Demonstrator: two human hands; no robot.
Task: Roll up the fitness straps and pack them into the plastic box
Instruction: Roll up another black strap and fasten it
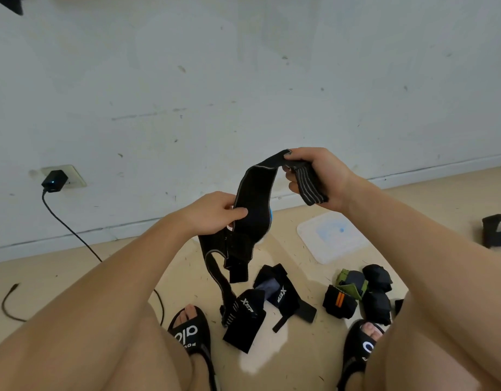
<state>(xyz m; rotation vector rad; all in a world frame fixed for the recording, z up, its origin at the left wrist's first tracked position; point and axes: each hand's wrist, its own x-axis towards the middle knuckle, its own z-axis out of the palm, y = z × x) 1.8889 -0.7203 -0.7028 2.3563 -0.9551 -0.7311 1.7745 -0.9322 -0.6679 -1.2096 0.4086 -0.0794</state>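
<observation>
I hold a black fitness strap (252,198) with grey edging up in the air between both hands. My left hand (212,213) pinches its middle, and the lower part hangs down toward the floor. My right hand (317,176) grips the upper end, whose striped elastic tail drapes over my fingers. A clear plastic lid (331,235) lies on the floor behind the strap; the box itself is mostly hidden by the strap, with only a blue bit showing. Loose black straps (274,294) lie on the floor below my hands.
Rolled straps, black, green and orange-striped (359,294), sit on the floor at the right. Another black item (495,230) lies at the far right. A charger (54,180) is plugged into the wall socket, its cable trailing across the floor. My sandalled feet (190,334) flank the straps.
</observation>
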